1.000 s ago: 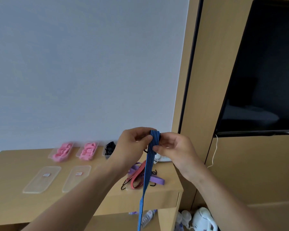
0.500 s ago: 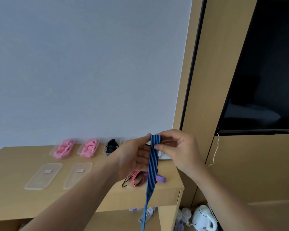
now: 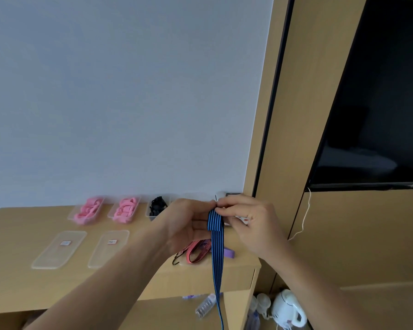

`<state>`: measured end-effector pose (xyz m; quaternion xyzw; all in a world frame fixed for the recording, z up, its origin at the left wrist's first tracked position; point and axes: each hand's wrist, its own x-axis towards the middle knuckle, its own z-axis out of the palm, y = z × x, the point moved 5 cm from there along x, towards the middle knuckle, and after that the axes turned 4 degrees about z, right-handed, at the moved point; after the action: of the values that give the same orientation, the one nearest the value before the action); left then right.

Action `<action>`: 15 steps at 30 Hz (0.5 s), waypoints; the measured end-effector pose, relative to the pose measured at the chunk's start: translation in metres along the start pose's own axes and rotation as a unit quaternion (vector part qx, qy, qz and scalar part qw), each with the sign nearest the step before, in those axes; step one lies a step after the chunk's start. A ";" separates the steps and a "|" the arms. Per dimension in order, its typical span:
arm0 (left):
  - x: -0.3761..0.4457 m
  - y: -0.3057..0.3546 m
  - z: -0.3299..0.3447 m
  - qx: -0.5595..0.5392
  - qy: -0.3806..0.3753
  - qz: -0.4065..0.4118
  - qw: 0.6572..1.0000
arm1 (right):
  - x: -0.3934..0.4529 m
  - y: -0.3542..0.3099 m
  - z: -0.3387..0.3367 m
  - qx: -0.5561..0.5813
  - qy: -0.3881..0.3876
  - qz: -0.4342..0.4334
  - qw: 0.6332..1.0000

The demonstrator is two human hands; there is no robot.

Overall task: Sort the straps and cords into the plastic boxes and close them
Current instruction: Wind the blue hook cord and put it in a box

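Change: since the frame 1 second back, both hands have dropped lower in view and the folded top of the blue strap [image 3: 215, 220] has sunk with them; the fold now looks shorter and thicker, as if another turn has been taken.
Left hand [image 3: 188, 225]: fingers curled behind the fold, thumb and fingertip pinching its top edge.
Right hand [image 3: 246, 220]: pinches the same top edge from the other side, fingertips meeting those of the left.
Strap position: held in the air in front of the bench [image 3: 17, 248], its fold between the 2 hands.
Long axis: vertical; the free tail hangs straight down past the bench edge.
Key relation: the loose length lies below both hands, so I judge winding must draw it upward; both hands are equally near the fold.
Boxes: 2 boxes of pink straps [image 3: 87, 210] and 1 box with black cords [image 3: 158, 206] stand open at the back, left of and beyond the hands.
Lids: 2 clear lids [image 3: 59, 250] lie flat nearer the front.
Unsorted: red straps [image 3: 197, 252] and a purple strap [image 3: 229, 253] lie on the bench under the hands.
Hidden: the strap's lower end is cut off by the frame; a further box behind the hands is mostly covered, its contents unclear.
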<state>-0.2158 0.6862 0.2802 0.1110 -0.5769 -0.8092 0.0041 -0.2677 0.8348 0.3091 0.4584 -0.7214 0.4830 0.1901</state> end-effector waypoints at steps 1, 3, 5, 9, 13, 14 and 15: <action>0.000 0.001 0.000 0.003 0.001 0.007 1.000 | -0.001 0.000 0.000 -0.006 0.007 -0.002 1.000; 0.001 0.002 0.000 -0.001 0.003 0.019 1.000 | -0.003 0.000 -0.001 -0.011 0.023 0.001 1.000; 0.001 0.003 0.001 -0.010 0.000 0.029 1.000 | -0.004 0.003 -0.001 0.015 0.029 0.025 0.999; 0.003 0.006 0.001 -0.010 0.006 0.062 0.998 | -0.007 0.018 0.003 0.157 0.025 0.205 0.966; 0.004 0.011 -0.002 -0.002 0.027 0.109 0.994 | -0.006 0.025 0.016 0.246 -0.049 0.314 0.916; 0.004 0.011 -0.001 -0.002 0.024 0.116 0.993 | -0.006 0.024 0.017 0.259 -0.062 0.317 0.910; 0.004 0.011 -0.001 0.000 0.020 0.122 0.992 | -0.006 0.024 0.017 0.256 -0.070 0.313 0.912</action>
<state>-0.2211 0.6810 0.2895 0.0564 -0.5860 -0.8002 0.1145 -0.2825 0.8254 0.2846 0.2751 -0.6908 0.6525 -0.1461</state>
